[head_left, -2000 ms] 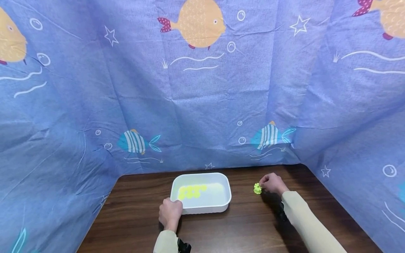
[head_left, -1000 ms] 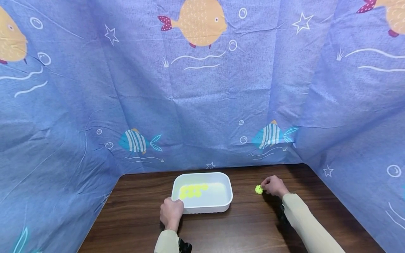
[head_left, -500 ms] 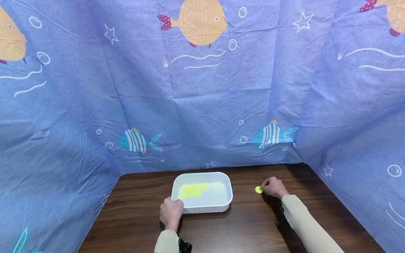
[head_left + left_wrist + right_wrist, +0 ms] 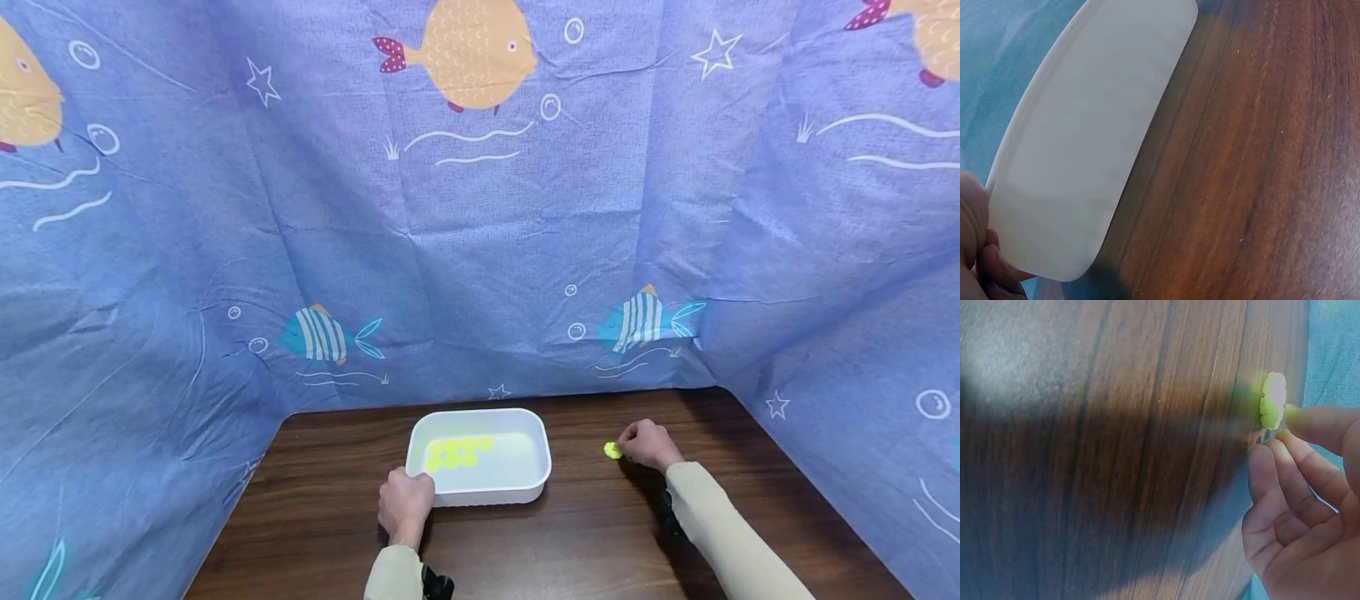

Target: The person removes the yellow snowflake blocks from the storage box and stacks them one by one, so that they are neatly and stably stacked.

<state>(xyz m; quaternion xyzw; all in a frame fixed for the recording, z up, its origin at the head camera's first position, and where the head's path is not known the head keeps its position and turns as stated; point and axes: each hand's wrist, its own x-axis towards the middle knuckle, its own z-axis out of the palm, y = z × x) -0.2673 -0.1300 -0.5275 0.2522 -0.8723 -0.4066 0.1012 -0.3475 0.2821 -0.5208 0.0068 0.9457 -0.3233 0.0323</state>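
A white rectangular tray [image 4: 491, 497] stands on the table, with several bright yellow disc-like pieces [image 4: 452, 458] in its left half. My left hand [image 4: 406, 504] grips the tray's near left corner; in the left wrist view its thumb and fingers [image 4: 999, 269] hold the rim. Right of the tray, my right hand [image 4: 651, 444] pinches a yellow-green flower-shaped piece [image 4: 612, 450] low over the tabletop. Seen from the right wrist, that piece has a scalloped edge and the fingertips [image 4: 1291, 414] are at its side. Any second piece beneath it is hidden.
The brown wood-grain table [image 4: 570, 542] has blue fabric with printed fish [image 4: 480, 250] hanging along its back and both sides. A sleeve and a black wrist band [image 4: 437, 583] show on the left arm.
Two seconds ago the right hand held one flower-shaped piece above another; it has lowered, and the two now look like one. The left hand and tray stay nearly still.
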